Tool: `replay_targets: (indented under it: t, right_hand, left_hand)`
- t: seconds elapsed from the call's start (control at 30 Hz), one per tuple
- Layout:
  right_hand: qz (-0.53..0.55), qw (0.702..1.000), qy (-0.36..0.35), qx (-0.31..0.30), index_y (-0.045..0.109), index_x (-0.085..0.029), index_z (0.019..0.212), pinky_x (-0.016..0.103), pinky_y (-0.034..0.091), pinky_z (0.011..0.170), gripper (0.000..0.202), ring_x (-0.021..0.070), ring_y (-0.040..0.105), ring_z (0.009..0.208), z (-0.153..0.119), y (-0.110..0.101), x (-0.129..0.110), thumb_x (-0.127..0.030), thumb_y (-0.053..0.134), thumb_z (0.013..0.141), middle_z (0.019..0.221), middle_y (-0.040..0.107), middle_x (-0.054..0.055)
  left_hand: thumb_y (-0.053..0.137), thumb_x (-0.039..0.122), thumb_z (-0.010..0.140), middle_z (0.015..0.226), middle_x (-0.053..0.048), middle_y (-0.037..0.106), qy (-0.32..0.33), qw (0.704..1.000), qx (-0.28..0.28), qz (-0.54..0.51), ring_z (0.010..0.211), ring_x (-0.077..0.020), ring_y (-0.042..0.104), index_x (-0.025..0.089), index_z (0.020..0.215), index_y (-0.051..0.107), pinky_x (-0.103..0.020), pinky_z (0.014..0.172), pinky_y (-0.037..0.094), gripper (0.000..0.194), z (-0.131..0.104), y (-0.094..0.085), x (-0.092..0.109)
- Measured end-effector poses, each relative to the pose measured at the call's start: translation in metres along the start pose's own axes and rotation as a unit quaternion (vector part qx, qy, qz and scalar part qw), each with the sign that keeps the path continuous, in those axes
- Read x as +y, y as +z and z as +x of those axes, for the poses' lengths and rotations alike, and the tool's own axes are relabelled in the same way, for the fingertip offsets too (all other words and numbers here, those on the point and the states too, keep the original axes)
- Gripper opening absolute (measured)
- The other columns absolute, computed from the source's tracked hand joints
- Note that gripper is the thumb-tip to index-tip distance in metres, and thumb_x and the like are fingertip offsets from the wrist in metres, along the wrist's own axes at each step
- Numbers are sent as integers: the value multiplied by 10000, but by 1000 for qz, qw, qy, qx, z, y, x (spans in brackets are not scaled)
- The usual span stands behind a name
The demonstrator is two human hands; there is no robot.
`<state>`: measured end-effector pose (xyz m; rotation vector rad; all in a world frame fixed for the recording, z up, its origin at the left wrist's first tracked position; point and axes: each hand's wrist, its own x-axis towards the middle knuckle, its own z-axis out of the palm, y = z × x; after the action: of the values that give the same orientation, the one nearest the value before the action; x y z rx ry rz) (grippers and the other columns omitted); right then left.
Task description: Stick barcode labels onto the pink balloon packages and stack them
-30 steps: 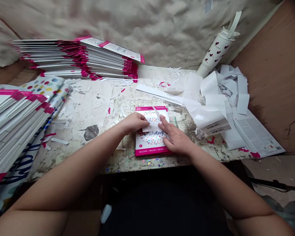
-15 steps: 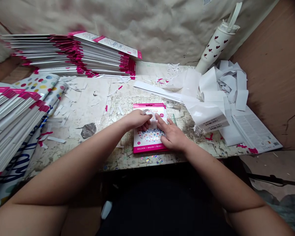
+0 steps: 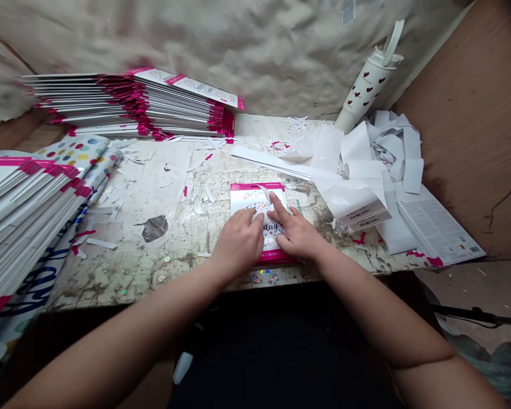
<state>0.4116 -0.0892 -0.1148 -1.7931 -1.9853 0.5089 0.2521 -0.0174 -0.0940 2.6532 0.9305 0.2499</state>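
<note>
A balloon packet (image 3: 250, 196), white with a pink border, coloured dots and "birthday" lettering, lies flat near the table's front edge. My left hand (image 3: 241, 238) rests over its lower left part with the fingers curled in. What those fingers pinch, if anything, is hidden. On the packet's right half lies my right hand (image 3: 296, 230), its index finger stretched towards the top and the other fingers loosely bent. A thin white pointed sliver (image 3: 264, 192) sticks up beside that index fingertip. Both hands cover much of the print.
Stacked pink-edged packets (image 3: 174, 111) stand at the back left, with more packets (image 3: 29, 227) at the near left. White label backing paper (image 3: 353, 196) and a tilted tumbler with hearts (image 3: 366, 85) are at the right. Paper scraps (image 3: 102, 243) litter the table (image 3: 170, 176).
My left hand has moved from the packet's upper middle down towards me, to its lower left. My right hand stays on the packet, with its index finger now more extended. The view has shifted slightly.
</note>
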Motion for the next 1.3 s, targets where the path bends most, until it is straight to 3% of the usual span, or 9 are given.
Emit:
replay_targets:
  t: [0.17, 0.27, 0.37, 0.53, 0.73, 0.9, 1.03, 1.2, 1.3]
  right_hand:
    - [150, 985, 28, 76, 284, -232, 1429, 455, 391, 1006, 687, 233, 489, 1218, 7, -16, 5, -222, 511, 781, 1311, 546, 81]
    - [296, 931, 98, 188, 596, -195, 1072, 316, 529, 731, 363, 204, 625, 954, 17, -23, 9, -378, 631, 760, 1134, 640, 91]
    - [449, 859, 214, 119, 584, -156, 746, 198, 431, 408, 303, 108, 572, 499, 27, -21, 10, -415, 725, 675, 664, 664, 32]
    - [509, 797, 317, 70, 550, -139, 623, 143, 343, 297, 288, 67, 501, 371, 34, -13, 6, -281, 800, 609, 511, 611, 3]
    - [402, 850, 337, 39, 545, -152, 631, 182, 369, 339, 193, 92, 529, 400, 34, -13, 3, -227, 677, 751, 552, 624, 21]
    - [-20, 968, 224, 111, 620, -164, 1034, 405, 510, 752, 291, 279, 636, 892, 26, -19, -13, -376, 580, 840, 919, 685, 129]
    - [-116, 990, 82, 24, 513, -294, 1294, 573, 290, 1032, 420, 344, 269, 1355, 10, -11, -19, -461, 379, 933, 1467, 348, 96]
    - [-160, 966, 202, 11, 365, -170, 1411, 656, 147, 1050, 676, 386, 79, 1396, -14, 1, 6, -606, 310, 898, 1519, 192, 163]
    - [-118, 970, 209, 38, 361, -72, 1393, 598, 116, 1093, 722, 356, 84, 1402, -22, 5, 14, -589, 345, 890, 1510, 181, 203]
  left_hand:
    - [403, 457, 880, 1274, -272, 517, 24, 993, 40, 110, 1193, -388, 472, 35, 1266, 523, -501, 977, 390, 584, -30, 27, 13]
    - [392, 488, 882, 1281, -251, 517, 18, 993, 44, 112, 1204, -382, 468, 74, 1284, 522, -485, 990, 385, 591, -29, 29, 12]
    - [406, 498, 876, 1340, -254, 455, 7, 994, 59, 96, 1227, -383, 448, 98, 1284, 526, -477, 983, 396, 583, -29, 31, 11]
    - [441, 484, 869, 1512, -241, 153, -20, 995, 79, 54, 1223, -405, 454, 134, 1287, 521, -483, 938, 433, 551, -33, 35, 12]
    - [428, 478, 874, 1458, -284, 272, 0, 997, 43, 71, 1278, -416, 383, 65, 1300, 500, -503, 1015, 351, 598, -29, 30, 14]
    - [421, 519, 865, 1405, -229, 407, 20, 996, 13, 89, 1276, -401, 389, 153, 1319, 493, -519, 1010, 345, 588, -29, 27, 12]
    - [423, 495, 872, 1415, -206, 407, 30, 996, 11, 80, 1317, -370, 348, 176, 1290, 525, -517, 1043, 311, 535, -32, 28, 11]
    - [382, 467, 901, 1437, -155, 396, 30, 999, 9, 32, 1329, -310, 351, 213, 1347, 457, -478, 1064, 313, 518, -34, 20, -4]
    - [362, 473, 902, 1456, -227, 328, -97, 993, 58, 38, 1369, -349, 254, 86, 1340, 434, -547, 1084, 237, 589, -34, 14, -17]
